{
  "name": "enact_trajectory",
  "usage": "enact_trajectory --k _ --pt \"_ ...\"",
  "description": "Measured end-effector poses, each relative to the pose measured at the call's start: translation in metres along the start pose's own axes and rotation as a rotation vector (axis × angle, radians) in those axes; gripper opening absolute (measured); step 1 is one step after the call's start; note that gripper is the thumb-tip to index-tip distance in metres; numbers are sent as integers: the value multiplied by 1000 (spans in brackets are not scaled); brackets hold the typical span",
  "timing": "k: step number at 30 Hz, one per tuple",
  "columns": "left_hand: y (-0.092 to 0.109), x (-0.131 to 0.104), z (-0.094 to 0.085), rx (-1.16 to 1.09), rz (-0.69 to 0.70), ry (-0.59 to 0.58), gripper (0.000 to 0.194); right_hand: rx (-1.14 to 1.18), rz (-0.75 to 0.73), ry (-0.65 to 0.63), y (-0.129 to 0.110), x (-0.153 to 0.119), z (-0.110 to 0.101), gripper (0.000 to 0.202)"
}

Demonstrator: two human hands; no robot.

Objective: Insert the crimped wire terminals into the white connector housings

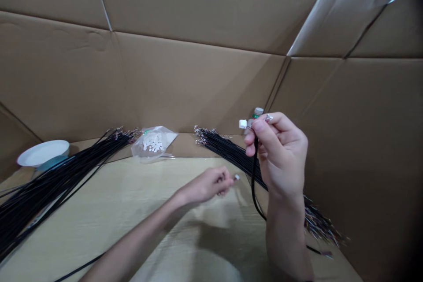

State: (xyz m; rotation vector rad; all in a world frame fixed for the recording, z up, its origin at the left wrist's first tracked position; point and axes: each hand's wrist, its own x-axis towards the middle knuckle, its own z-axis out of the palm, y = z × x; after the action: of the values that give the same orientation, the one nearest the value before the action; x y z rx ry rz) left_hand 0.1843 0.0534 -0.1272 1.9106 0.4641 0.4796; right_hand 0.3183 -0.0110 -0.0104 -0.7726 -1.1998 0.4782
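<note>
My right hand [280,154] is raised, its thumb and fingers pinched on the end of a black cable [254,180]. A white connector [243,124] sticks out to the left of these fingers, and thin wire ends [269,118] show above the fingertip. The cable hangs down in a curve behind my wrist. Lower and to the left, my left hand [214,183] is closed, slightly blurred, with a small white connector [237,177] at its fingertips. Whether a cable is attached to that one is hidden by the fingers.
Black cable bundles lie at left [66,172] and right [228,150] on the table [132,202]. Between them sits a clear bag of small white pieces [153,143]. A white bowl [42,153] stands far left, a white-capped bottle [258,111] behind my right hand. Cardboard walls [198,83] surround everything.
</note>
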Motion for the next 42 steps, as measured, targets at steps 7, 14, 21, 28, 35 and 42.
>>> enact_trajectory --k 7,14,21,28,35,42 --pt "71 -29 -26 -476 107 355 32 30 -3 0 2 1 2 10" --pt "93 -45 -19 -916 65 320 20 61 -26 -41 3 -8 18 11" --pt "100 -53 -17 -1027 98 307 20 110 -67 -16 4 -14 23 9" --pt "103 -55 -16 -1100 101 307 6 133 -137 -39 7 -14 24 4" --pt "102 -57 -11 -1167 151 300 14 119 -95 -73 5 -17 24 7" --pt "100 -55 -9 -1201 199 292 14 147 -48 -73 2 -18 23 7"
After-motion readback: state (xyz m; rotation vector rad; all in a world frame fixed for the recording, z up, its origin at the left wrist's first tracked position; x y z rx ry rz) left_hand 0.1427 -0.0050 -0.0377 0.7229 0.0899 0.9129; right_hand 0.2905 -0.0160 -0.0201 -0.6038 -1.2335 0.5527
